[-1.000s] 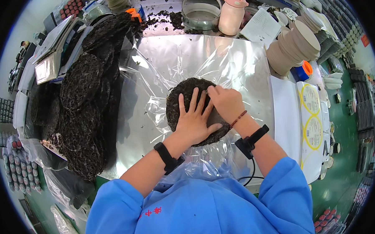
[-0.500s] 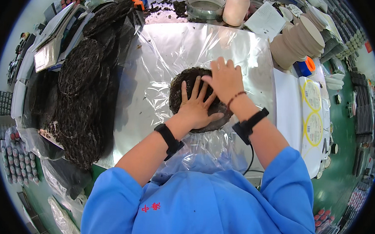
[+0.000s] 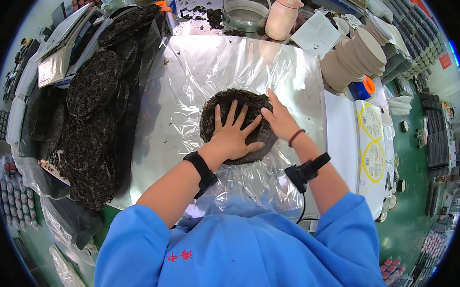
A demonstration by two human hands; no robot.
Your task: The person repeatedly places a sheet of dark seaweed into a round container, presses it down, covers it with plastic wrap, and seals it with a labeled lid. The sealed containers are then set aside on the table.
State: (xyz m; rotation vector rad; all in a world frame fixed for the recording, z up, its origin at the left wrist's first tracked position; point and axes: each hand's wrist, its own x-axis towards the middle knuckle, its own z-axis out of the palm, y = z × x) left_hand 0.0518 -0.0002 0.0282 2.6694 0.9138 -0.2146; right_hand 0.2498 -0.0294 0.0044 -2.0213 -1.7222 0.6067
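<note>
A dark, rough-edged round cake that looks like dried seaweed lies on clear plastic film spread over a silvery work surface. My left hand rests flat on its middle, fingers spread, holding nothing. At the cake's right edge is my right hand, fingers stretched and thumb apart, its palm side toward the rim. Whether the right fingertips press the cake or only the film beside it, I cannot tell. Part of the cake is hidden under my left hand.
Overlapping dark round cakes are heaped along the left. A metal ring and a pink bottle stand at the back. To the right are stacked pale discs, a blue-and-orange tape roll and a sheet of yellow-ringed labels.
My right hand has come down from above the cake's upper right to its right edge. My left hand stays spread on the cake. The whole view has shifted slightly.
</note>
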